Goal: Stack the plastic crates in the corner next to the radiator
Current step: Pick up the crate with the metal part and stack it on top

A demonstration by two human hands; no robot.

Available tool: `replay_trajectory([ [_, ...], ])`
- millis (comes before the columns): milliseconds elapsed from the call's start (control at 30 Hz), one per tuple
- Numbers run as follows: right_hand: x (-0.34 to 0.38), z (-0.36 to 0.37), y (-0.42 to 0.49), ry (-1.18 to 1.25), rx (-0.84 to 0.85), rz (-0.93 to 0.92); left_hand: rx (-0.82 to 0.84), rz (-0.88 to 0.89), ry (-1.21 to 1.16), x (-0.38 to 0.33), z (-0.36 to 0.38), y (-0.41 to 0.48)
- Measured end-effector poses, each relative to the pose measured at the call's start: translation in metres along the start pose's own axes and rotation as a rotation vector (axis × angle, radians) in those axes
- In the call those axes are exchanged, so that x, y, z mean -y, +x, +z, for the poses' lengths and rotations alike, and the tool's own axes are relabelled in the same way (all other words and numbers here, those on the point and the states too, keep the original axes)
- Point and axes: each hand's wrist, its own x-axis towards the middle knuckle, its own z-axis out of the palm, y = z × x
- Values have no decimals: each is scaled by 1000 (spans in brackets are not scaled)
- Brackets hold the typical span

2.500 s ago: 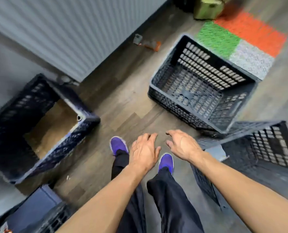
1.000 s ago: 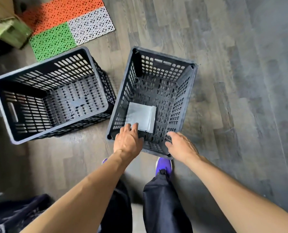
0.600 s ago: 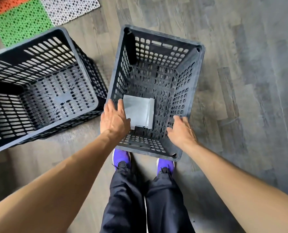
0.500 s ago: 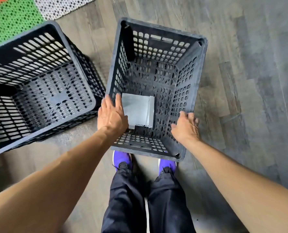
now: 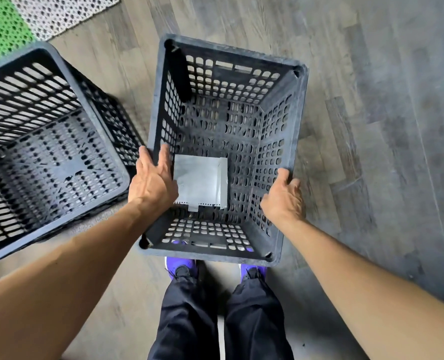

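Head: LH (image 5: 152, 184), RH (image 5: 283, 201) grip crate (image 5: 231, 81)

Head camera looks steeply down from close above the crate (image 5: 228, 81) and floor (image 5: 371, 100).

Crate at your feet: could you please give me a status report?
Left hand, right hand grip crate side rims. Grey sheet inside. Second crate close on left.

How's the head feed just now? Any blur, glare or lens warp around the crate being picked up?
Head view: soft, even light with no harsh glare, only a pale sheen on the floor. The wide-angle bend splays the walls of the held crate and curves the planks. There is slight motion smear on the left hand and the second crate, while the grey sheet reads sharp.
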Motion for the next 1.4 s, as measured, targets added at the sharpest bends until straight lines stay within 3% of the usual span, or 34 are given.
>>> replay_trajectory([
  [200, -9, -14, 9, 178, -49, 74, -82, -42, -65, -10, -14, 11],
  [400, -21, -35, 21, 152, 97, 128, -143, -181, -227, -16, -21, 12],
  [833, -52, -108, -52, 164, 100, 100, -198, -246, -223, -22, -71, -97],
  [1100, -71, -218, -145, 176, 103, -106, -433, -186, -309, -34, -149, -243],
  [1400, -24, -310, -244, 65, -21, -367, -516, -385, -427, -18, -231, -369],
])
